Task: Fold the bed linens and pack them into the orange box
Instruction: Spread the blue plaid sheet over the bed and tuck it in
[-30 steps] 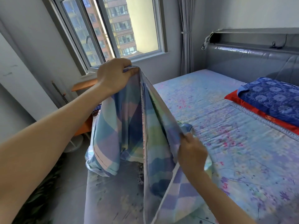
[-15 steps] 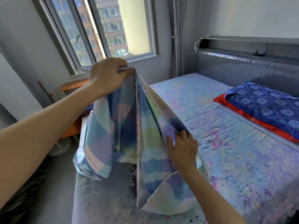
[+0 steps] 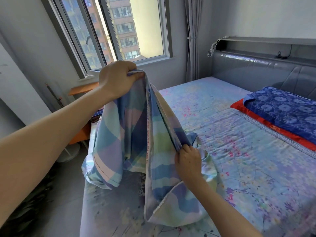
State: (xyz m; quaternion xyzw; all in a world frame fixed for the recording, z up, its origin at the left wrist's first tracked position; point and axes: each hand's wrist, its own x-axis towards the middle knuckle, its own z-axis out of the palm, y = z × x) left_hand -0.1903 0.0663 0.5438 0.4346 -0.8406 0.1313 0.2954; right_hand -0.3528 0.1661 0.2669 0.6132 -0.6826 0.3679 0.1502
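A checked sheet (image 3: 135, 134) in blue, lilac and pale green hangs over the near left corner of the bed. My left hand (image 3: 116, 79) grips its top corner, raised in front of the window. My right hand (image 3: 187, 159) pinches the sheet's doubled edge lower down, just above the mattress. The sheet's lower part drapes onto the floral bed cover (image 3: 239, 159). Part of an orange box (image 3: 80, 135) shows behind my left forearm, beside the bed.
A blue flowered pillow (image 3: 282, 110) lies on a red one (image 3: 273, 127) at the grey headboard (image 3: 256, 69). An orange shelf (image 3: 82, 89) sits under the window. Grey floor runs along the bed's left side.
My right hand has slid along the sheet's edge and now pinches it with curled fingers. My left hand keeps its hold on the top corner.
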